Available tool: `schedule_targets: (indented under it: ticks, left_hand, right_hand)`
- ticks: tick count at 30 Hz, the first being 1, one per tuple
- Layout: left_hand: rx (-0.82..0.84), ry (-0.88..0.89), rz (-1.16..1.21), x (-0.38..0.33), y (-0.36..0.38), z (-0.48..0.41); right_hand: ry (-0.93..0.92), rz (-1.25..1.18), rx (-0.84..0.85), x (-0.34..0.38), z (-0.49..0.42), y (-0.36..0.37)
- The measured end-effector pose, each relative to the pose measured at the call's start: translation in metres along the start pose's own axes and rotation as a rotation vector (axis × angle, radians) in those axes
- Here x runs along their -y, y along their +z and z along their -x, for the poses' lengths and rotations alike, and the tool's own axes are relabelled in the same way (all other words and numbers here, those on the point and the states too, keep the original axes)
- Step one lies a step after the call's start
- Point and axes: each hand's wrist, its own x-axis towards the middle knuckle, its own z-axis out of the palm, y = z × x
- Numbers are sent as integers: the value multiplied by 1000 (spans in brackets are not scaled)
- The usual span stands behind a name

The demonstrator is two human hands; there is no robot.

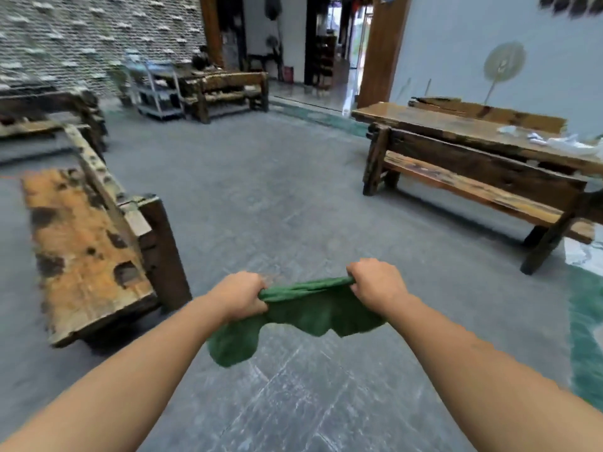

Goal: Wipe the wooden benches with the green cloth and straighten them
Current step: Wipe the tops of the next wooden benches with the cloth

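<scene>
Aloft, green cloth [303,316] (left hand [239,296], right hand [377,282]).

You had a metal trolley [156,89] against the far textured wall [81,34], and something white and crumpled [569,142] lay near the table's [424,120] right edge.

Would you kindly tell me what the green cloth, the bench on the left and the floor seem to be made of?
The green cloth looks like soft matte fabric: it bunches and drapes between the left hand and right hand. The left bench seems old solid wood, orange-brown, worn, with dark patches and holes. The floor is probably grey stone or tile, matte, with faint seams.
</scene>
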Motion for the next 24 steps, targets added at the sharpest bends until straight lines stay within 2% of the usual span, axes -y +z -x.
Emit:
schedule_targets:
  ticks: [4,8,12,19,24]
  left_hand:
    - [-18,-101,1,86,-9,25]
    - [-43,-263,70,172,-15,57]
    - [-90,-455,5,239,-21,85]
    - [-42,-724,63,314,-22,106]
    - [-98,-910,124,343,-21,115]
  right_hand:
    - [-210,10,-5,61,-66,4]
    - [-326,-189,129,129,-127,11]
    - [-445,-260,177,200,-181,17]
    - [-649,-404,233,291,-284,34]
    - [-777,-470,354,349,-343,58]
